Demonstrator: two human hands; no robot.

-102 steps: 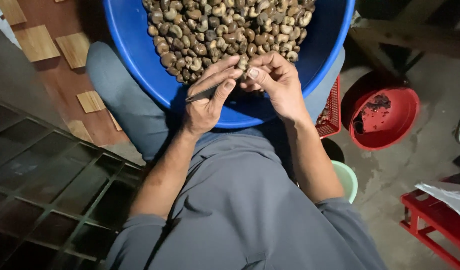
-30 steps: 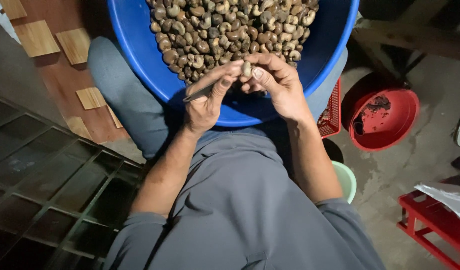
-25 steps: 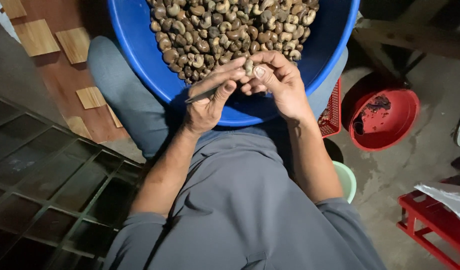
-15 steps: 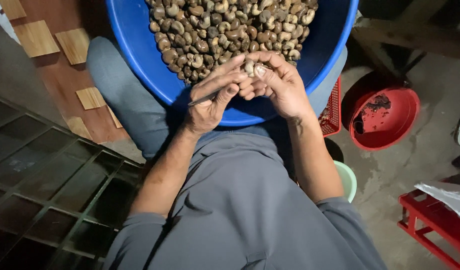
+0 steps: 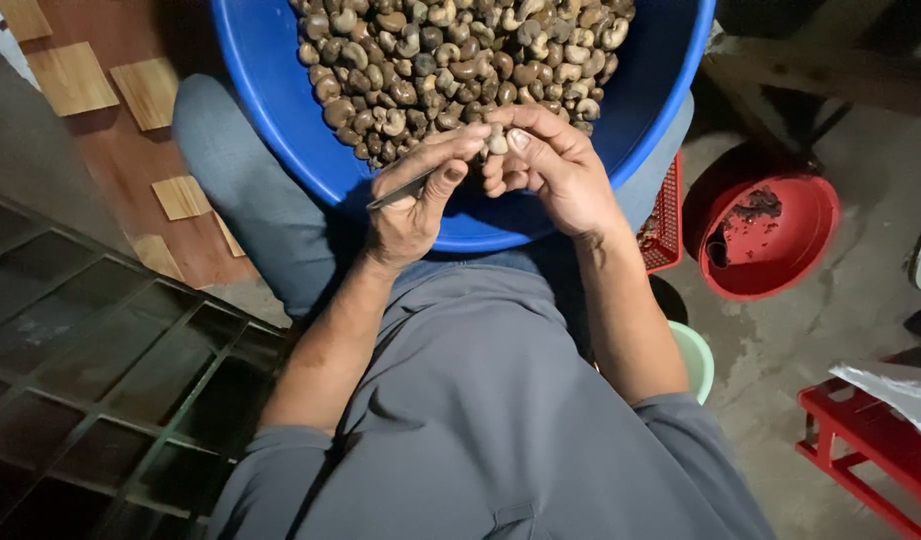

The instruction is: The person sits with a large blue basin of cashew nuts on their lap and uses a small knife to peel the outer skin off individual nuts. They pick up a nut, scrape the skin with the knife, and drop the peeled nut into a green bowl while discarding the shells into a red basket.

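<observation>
Far left of the grip lie pale wood tiles (image 5: 71, 75) on a reddish floor, with a dark metal grate (image 5: 91, 340) below them. Nearer, the person's grey trouser leg (image 5: 251, 200) runs under the blue basin (image 5: 281, 110), which sits on the lap and is heaped with brown nuts (image 5: 451, 60). The left hand (image 5: 416, 200) is closed round a thin metal pick (image 5: 401, 188), thumb and forefinger pinched on it, its tip pointing right toward the grip; how it ends there cannot be told, since the fingers hide it. Just right of that, touching the left fingertips, the right hand (image 5: 551, 165) is curled shut with thumb and fingers pinched on a single nut (image 5: 497, 140). That nut is held just over the near edge of the heap, above the basin's inner wall, between the two hands. Below the grip the forearms run back to a grey shirt (image 5: 481, 420). Right of the grip a red crate (image 5: 666, 215) shows beside the basin, a pale green cup (image 5: 696, 355) lower down, then a red bowl (image 5: 771, 240) with dark scraps on the concrete floor, and far right a red stool (image 5: 871, 450) under a white sheet (image 5: 896, 385).
</observation>
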